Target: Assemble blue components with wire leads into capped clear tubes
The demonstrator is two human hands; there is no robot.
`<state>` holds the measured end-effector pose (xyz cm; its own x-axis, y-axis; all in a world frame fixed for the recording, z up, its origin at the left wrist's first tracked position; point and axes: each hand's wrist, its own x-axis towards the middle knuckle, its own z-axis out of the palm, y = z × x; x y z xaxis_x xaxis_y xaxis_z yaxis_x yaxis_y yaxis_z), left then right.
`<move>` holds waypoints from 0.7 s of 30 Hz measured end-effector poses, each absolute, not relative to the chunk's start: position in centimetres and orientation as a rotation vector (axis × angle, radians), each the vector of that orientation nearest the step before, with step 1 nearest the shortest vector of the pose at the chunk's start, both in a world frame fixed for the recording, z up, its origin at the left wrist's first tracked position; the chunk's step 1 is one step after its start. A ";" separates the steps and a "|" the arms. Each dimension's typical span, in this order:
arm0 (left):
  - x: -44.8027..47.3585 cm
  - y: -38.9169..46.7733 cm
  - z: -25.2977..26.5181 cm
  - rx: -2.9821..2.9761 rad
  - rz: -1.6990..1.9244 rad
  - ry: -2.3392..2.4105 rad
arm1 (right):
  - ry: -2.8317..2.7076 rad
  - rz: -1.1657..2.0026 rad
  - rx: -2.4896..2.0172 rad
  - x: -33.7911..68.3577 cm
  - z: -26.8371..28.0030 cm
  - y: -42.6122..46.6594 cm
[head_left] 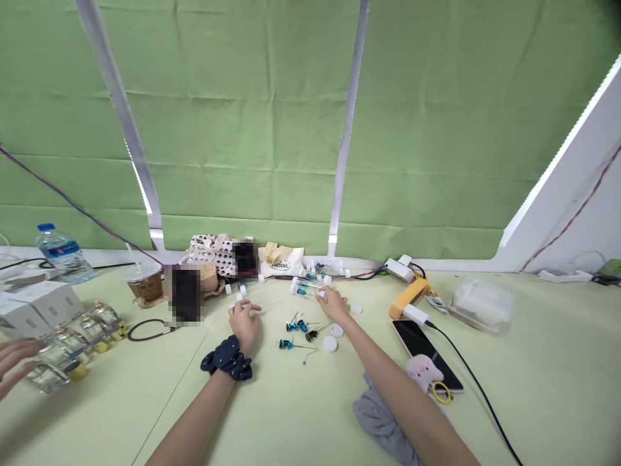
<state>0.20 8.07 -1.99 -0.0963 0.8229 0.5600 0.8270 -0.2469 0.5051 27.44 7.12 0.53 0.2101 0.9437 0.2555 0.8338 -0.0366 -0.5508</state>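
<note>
My left hand, with a dark dotted scrunchie on the wrist, rests on the table with fingers curled around something small and whitish that I cannot make out. At the back middle, my right hand pinches a small white cap beside clear tubes with white caps and blue parts. Between my hands lie several blue metallic pieces with thin stems and a dark one. Two white round lids sit near my right forearm, and another white cap is beyond it.
Left: another person's hand by glass bottles, white boxes, a water bottle and an iced drink. Right: a phone, a yellow block, a black cable, a plastic container and grey cloth.
</note>
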 end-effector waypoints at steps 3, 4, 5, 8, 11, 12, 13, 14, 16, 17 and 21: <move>0.8 7.2 -1.7 -2.058 -1.207 -1.909 | -1.448 0.435 -1.681 27.9 0.8 6.4; 1.1 6.9 -1.5 -2.085 -1.175 -1.860 | -1.386 0.514 -1.602 27.9 0.8 6.1; 1.4 6.5 -1.3 -2.142 -1.146 -1.799 | -1.324 0.605 -1.539 27.8 0.7 5.8; 2.3 5.7 -0.6 -2.418 -1.115 -1.627 | -1.166 0.932 -1.435 27.0 0.3 4.9; 2.7 5.3 -0.1 -2.759 -1.219 -1.486 | -1.125 1.167 -1.369 25.9 0.1 4.1; 2.7 5.2 0.1 -2.861 -1.275 -1.451 | -1.129 1.208 -1.352 25.5 0.1 3.9; 2.7 5.1 0.3 -2.947 -1.336 -1.432 | -1.140 1.239 -1.336 25.2 0.1 3.7; 2.6 5.1 0.4 -3.012 -1.404 -1.436 | -1.152 1.262 -1.318 25.0 0.2 3.5; 2.6 4.9 0.7 -3.081 -1.551 -1.500 | -1.179 1.291 -1.295 24.7 0.3 3.4; 2.6 4.8 0.9 -3.090 -1.627 -1.540 | -1.195 1.297 -1.294 24.6 0.3 3.3; 2.7 4.5 1.3 -3.077 -1.793 -1.665 | -1.306 1.188 -1.324 24.5 0.2 3.3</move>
<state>2.69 4.53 1.30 0.3398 0.8889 0.3074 0.2411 -0.3982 0.8850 24.48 3.34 0.18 -0.0204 0.9990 -0.0389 0.1330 -0.0358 -0.9905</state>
